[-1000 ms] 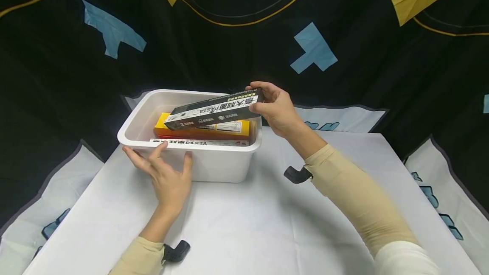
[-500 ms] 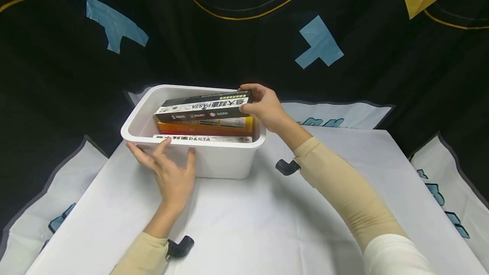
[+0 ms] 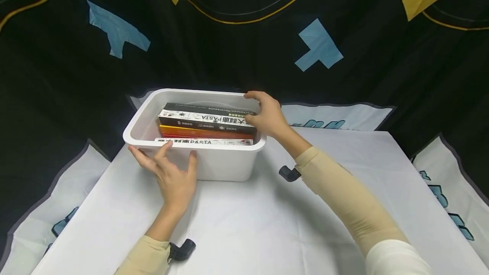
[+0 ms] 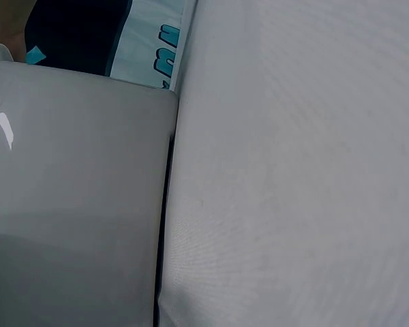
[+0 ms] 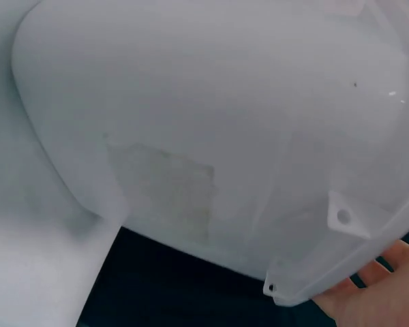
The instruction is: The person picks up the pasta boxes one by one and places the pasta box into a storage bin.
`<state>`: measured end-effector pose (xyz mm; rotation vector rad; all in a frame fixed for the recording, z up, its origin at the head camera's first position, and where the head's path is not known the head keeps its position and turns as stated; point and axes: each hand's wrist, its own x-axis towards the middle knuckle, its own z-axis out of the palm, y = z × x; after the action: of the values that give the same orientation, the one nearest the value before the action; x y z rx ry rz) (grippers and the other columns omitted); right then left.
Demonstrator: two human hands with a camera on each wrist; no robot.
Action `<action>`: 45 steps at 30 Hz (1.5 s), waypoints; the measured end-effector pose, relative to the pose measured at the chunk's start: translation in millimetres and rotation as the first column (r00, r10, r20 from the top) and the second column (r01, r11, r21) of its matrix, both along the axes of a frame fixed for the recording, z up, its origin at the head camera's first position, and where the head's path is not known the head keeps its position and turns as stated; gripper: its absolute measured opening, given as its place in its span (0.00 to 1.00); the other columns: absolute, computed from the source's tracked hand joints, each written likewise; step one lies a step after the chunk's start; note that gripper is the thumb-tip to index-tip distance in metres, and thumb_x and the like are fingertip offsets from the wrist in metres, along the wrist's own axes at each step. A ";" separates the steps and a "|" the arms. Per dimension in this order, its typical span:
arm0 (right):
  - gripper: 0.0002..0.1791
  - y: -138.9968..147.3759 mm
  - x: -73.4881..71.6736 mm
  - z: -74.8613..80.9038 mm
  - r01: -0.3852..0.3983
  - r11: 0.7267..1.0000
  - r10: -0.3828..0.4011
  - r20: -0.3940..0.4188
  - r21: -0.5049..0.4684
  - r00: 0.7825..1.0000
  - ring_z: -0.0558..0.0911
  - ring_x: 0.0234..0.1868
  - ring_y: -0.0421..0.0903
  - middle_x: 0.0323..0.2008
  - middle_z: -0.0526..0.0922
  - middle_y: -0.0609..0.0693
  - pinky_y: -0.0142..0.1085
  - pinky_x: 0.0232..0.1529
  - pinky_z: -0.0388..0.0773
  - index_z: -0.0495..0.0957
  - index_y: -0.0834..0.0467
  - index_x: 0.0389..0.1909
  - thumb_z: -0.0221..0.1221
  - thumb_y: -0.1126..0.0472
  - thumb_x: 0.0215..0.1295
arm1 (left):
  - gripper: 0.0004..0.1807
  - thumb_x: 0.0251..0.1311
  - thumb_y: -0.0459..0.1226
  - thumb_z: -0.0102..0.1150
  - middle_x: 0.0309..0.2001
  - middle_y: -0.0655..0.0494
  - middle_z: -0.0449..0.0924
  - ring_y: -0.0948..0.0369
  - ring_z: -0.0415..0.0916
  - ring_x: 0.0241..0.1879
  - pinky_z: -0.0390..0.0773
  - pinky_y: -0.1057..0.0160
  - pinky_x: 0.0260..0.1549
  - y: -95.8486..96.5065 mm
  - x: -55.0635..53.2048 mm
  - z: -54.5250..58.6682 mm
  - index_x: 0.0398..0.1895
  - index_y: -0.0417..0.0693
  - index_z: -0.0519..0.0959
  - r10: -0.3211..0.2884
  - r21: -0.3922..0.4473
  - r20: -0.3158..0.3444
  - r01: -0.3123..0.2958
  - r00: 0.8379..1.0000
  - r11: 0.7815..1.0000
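Note:
A white plastic bin [image 3: 221, 162] stands on the table in the head view. Inside it, a black pasta box [image 3: 208, 116] with a white printed band lies lengthwise behind a yellow-and-red box [image 3: 206, 133] and a white pasta box [image 3: 229, 142]. My left hand [image 3: 173, 181] rests against the bin's front left corner, fingers spread, one fingertip over the rim and the thumb along the front wall. At the bin's right end is my right hand [image 3: 269, 116]. Its thumb touches the right end of the black pasta box, while the forefinger reaches over toward the back rim.
The table [image 3: 267, 224] wears a white cloth. Behind it hangs a black curtain [image 3: 237, 54] with blue and yellow patches. A black camera mount [image 3: 182, 250] sits on the left wrist and another camera mount [image 3: 289, 174] on the right.
The black pasta box has come down from a tilted hold above the others to lie in the bin. My right hand lowered with it and its forefinger parted from the box. The left hand stayed.

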<state>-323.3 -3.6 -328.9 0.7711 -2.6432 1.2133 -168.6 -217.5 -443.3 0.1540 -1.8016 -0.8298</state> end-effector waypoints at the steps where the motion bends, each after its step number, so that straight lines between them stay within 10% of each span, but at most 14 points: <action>1: 0.32 3.3 0.5 -1.4 0.002 1.000 -0.002 -0.005 -0.007 1.000 0.72 0.62 0.51 0.64 0.71 0.47 0.44 0.56 0.74 0.73 0.49 0.62 0.66 0.64 0.54 | 0.32 0.52 0.40 0.70 0.73 0.33 0.23 0.47 0.20 0.74 0.42 0.49 0.70 0.8 0.1 -0.1 0.57 0.52 0.63 0.000 -0.001 0.002 0.000 1.000 1.000; 19: 0.27 90.2 25.7 12.8 0.046 0.980 -0.080 -0.176 -0.195 0.981 0.72 0.62 0.44 0.60 0.75 0.48 0.37 0.61 0.69 0.74 0.57 0.61 0.62 0.63 0.58 | 0.32 0.50 0.38 0.71 0.72 0.30 0.25 0.48 0.22 0.74 0.44 0.50 0.70 1.9 0.4 1.0 0.55 0.50 0.64 0.010 0.010 -0.031 -0.009 0.999 1.000; 45: 0.27 203.6 72.9 -16.9 0.191 0.951 -0.224 -0.117 -0.244 0.968 0.73 0.60 0.47 0.60 0.75 0.49 0.39 0.60 0.70 0.73 0.57 0.63 0.61 0.67 0.61 | 0.31 0.51 0.39 0.69 0.73 0.31 0.23 0.51 0.21 0.74 0.47 0.53 0.69 4.4 1.2 1.8 0.56 0.50 0.64 -0.001 0.001 -0.023 0.001 1.000 1.000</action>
<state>-250.4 200.0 -345.8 0.5054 -2.3449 1.3212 -167.3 -213.1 -441.5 0.1435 -1.7794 -0.8301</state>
